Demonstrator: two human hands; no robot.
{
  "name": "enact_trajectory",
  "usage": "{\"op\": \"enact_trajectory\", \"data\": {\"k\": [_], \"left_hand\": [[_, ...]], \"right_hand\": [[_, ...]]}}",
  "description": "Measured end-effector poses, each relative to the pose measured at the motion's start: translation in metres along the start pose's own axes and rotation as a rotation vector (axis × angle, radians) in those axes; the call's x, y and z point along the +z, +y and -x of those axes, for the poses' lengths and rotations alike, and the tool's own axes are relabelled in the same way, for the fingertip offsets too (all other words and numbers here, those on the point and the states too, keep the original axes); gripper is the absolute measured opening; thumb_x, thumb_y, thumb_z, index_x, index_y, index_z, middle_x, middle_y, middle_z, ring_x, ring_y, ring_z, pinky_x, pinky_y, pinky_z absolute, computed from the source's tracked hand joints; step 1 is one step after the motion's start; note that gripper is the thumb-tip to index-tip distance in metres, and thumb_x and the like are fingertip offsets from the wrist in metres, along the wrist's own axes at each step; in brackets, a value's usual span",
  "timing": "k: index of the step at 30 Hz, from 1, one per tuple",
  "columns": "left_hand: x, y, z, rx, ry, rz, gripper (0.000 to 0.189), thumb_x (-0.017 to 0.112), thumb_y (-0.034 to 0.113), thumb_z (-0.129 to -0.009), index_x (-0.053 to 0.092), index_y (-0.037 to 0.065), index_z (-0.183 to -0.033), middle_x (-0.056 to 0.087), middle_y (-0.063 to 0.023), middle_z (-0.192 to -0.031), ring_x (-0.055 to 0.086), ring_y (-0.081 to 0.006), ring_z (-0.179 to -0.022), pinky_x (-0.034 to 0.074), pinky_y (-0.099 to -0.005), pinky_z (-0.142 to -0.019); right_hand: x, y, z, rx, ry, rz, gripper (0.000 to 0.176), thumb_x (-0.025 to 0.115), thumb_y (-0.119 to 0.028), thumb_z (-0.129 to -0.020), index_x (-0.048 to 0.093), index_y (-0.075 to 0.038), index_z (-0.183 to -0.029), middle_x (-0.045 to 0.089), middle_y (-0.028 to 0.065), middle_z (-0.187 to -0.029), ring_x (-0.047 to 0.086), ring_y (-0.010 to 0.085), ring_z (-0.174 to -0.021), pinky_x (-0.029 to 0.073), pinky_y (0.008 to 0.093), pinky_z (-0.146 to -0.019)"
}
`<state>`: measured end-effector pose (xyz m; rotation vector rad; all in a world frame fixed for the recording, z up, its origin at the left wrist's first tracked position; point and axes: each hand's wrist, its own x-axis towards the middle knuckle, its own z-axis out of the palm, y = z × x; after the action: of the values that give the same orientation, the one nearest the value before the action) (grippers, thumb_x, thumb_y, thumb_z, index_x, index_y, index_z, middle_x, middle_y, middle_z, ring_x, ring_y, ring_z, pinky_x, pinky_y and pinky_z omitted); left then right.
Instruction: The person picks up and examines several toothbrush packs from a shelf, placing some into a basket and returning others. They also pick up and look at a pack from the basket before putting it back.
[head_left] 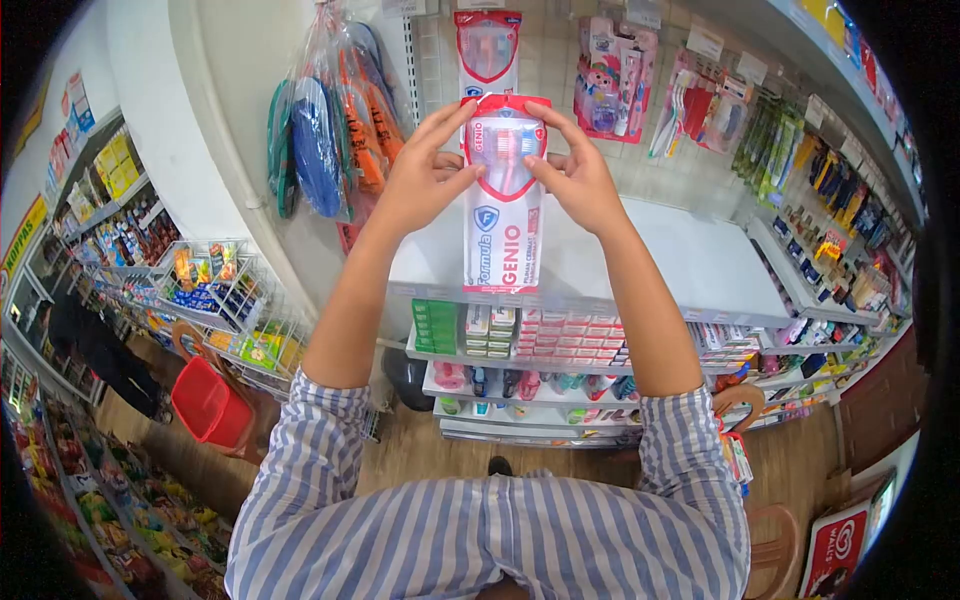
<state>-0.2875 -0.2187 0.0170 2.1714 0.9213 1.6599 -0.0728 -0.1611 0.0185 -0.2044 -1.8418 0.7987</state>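
Note:
Both my hands hold up one toothbrush pack (503,235), a white and red packet marked Formula Genio with brush heads showing through its clear window. My left hand (432,170) pinches its upper left edge, thumb at the front. On the upper right edge, my right hand (578,172) grips in the same way. Just above and behind it, a similar toothbrush pack (488,45) hangs on the wall panel. Below the held pack lies the white shelf top (690,265), partly hidden by my right forearm.
Bagged sandals (325,130) hang at the left. A pink children's toothbrush set (615,80) and more toothbrushes (700,105) hang at the right. Lower shelves carry green boxes (435,326) and other small boxes. A red basket (212,400) and a person in dark clothes (105,355) are at far left.

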Motion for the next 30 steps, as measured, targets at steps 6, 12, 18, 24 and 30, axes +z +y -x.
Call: {"op": "enact_trajectory", "data": {"k": [6, 12, 18, 24, 30], "left_hand": [[-0.006, -0.022, -0.027, -0.017, 0.019, -0.022, 0.071, 0.072, 0.002, -0.079, 0.042, 0.014, -0.143, 0.036, -0.0106, -0.143, 0.064, -0.0158, -0.09, 0.056, -0.0255, -0.074], [-0.011, -0.031, -0.049, -0.049, 0.031, 0.001, 0.069, 0.069, -0.001, -0.081, 0.042, 0.013, -0.143, 0.032, -0.0083, -0.146, 0.059, -0.011, -0.09, 0.053, -0.0232, -0.079], [-0.018, -0.046, -0.076, 0.044, 0.046, -0.095, 0.07, 0.071, 0.002, -0.08, 0.042, 0.014, -0.143, 0.037, -0.0109, -0.143, 0.062, -0.0149, -0.091, 0.055, -0.0248, -0.078], [-0.024, -0.055, -0.101, 0.066, 0.05, -0.113, 0.067, 0.07, -0.001, -0.08, 0.044, 0.012, -0.141, 0.035, -0.0084, -0.146, 0.057, -0.0093, -0.097, 0.051, -0.0226, -0.082], [-0.03, -0.067, -0.123, 0.161, 0.081, -0.128, 0.069, 0.072, 0.008, -0.079, 0.044, 0.013, -0.141, 0.039, -0.0111, -0.142, 0.059, -0.0162, -0.103, 0.053, -0.0268, -0.082]], "right_hand": [[-0.011, 0.026, -0.031, -0.019, -0.037, 0.006, 0.058, 0.062, -0.001, -0.087, 0.042, -0.008, -0.14, 0.041, 0.0077, -0.143, 0.062, 0.0176, -0.099, 0.053, 0.0253, -0.069], [-0.018, 0.044, -0.061, -0.022, -0.074, 0.005, 0.059, 0.063, -0.002, -0.087, 0.041, -0.009, -0.141, 0.04, 0.0076, -0.144, 0.062, 0.0175, -0.099, 0.054, 0.0265, -0.07], [-0.027, 0.05, -0.084, -0.043, -0.068, 0.031, 0.059, 0.064, -0.004, -0.086, 0.042, -0.01, -0.14, 0.042, 0.0087, -0.142, 0.063, 0.018, -0.099, 0.053, 0.028, -0.076], [-0.036, 0.051, -0.106, -0.065, -0.071, 0.019, 0.058, 0.065, -0.003, -0.084, 0.045, -0.009, -0.138, 0.044, 0.0112, -0.141, 0.064, 0.0195, -0.098, 0.054, 0.0291, -0.079], [-0.038, 0.052, -0.125, -0.078, -0.062, 0.049, 0.059, 0.063, -0.004, -0.086, 0.042, -0.009, -0.142, 0.054, 0.0048, -0.13, 0.062, 0.0097, -0.086, 0.048, 0.0231, -0.065]]}}
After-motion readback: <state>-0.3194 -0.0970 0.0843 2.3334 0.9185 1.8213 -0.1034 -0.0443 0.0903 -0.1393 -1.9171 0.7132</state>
